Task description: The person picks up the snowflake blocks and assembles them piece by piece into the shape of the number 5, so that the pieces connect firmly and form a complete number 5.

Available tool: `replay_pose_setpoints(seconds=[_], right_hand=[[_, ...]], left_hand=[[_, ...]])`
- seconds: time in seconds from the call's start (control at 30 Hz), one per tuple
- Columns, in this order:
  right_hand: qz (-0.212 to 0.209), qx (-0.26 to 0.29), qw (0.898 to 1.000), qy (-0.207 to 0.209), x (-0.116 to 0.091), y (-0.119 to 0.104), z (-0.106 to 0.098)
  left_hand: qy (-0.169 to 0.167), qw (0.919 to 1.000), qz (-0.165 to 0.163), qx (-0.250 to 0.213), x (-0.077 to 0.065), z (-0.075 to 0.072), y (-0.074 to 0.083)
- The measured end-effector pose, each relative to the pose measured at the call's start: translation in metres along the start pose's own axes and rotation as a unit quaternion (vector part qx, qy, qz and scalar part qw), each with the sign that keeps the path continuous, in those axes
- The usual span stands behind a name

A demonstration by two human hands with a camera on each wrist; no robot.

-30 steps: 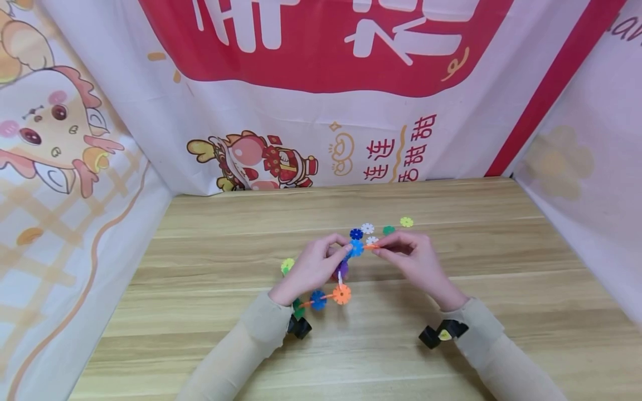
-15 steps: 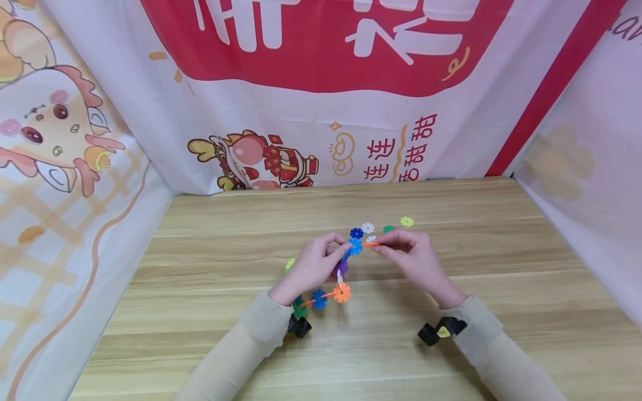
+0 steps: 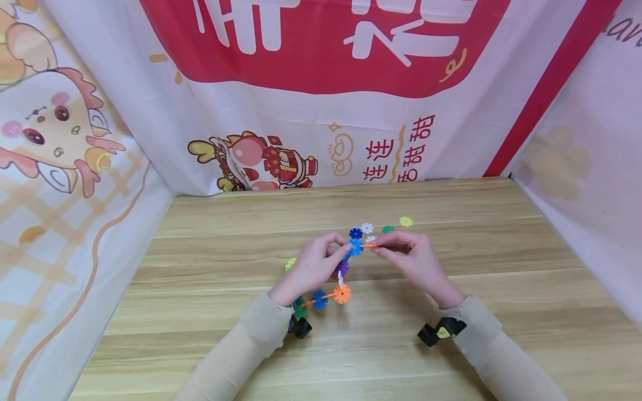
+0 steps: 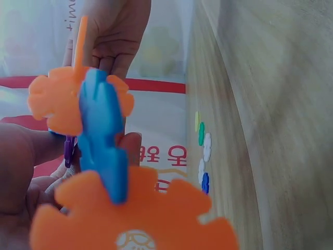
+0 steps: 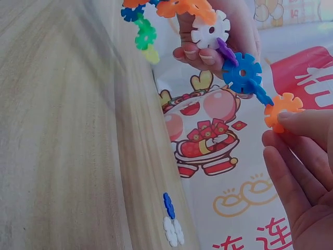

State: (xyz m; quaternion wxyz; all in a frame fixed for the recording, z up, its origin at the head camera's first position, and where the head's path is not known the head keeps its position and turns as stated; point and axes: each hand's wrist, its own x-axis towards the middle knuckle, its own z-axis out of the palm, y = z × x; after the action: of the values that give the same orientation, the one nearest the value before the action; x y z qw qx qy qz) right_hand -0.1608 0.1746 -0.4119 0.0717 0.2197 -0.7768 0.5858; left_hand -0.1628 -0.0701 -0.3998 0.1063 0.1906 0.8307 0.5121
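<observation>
Over the table, my left hand (image 3: 313,264) pinches a chain of slotted plastic snowflake discs near its light blue disc (image 3: 355,247). My right hand (image 3: 413,259) pinches an orange snowflake disc (image 5: 291,101) between thumb and fingers. That disc meets the edge of a blue disc at the chain's end in the right wrist view. Further along the chain are a purple disc (image 5: 227,52), a white disc (image 5: 202,37) and a green disc (image 5: 145,35). Close to the left wrist camera, a large orange disc (image 4: 182,213) and a blue disc (image 4: 104,135) hide part of the left hand.
Behind the hands, several loose discs lie on the wooden table (image 3: 501,267): a dark blue disc (image 3: 355,233), two white discs (image 3: 367,228), a green disc (image 3: 388,229) and a yellow disc (image 3: 405,221). Printed cloth (image 3: 321,139) borders the table's back and sides.
The chain's yellow end beside the left hand has shifted slightly to the right. Both hands keep their grips and stay almost in place.
</observation>
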Motion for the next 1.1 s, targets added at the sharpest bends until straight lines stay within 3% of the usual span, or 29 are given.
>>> replay_pose_setpoints(seconds=[0.23,0.43,0.73,1.1], right_hand=[[0.003,0.000,1.000,-0.030,0.0006,-0.0023,-0.0013],[0.004,-0.006,0.998,-0.057,0.0008,-0.0021,-0.0069],[-0.013,0.003,0.999,-0.029,-0.0008,-0.0025,0.0004],[0.002,-0.029,0.998,-0.058,0.0017,-0.0009,-0.0019]], left_hand=[[0.004,0.9998,0.018,-0.001,-0.0040,0.0055,0.0002],[-0.013,0.9996,0.018,-0.020,-0.0060,0.0072,-0.0015],[-0.014,0.9995,0.006,-0.026,-0.0041,0.0052,-0.0036],[-0.065,0.9958,0.003,-0.064,-0.0026,0.0053,-0.0055]])
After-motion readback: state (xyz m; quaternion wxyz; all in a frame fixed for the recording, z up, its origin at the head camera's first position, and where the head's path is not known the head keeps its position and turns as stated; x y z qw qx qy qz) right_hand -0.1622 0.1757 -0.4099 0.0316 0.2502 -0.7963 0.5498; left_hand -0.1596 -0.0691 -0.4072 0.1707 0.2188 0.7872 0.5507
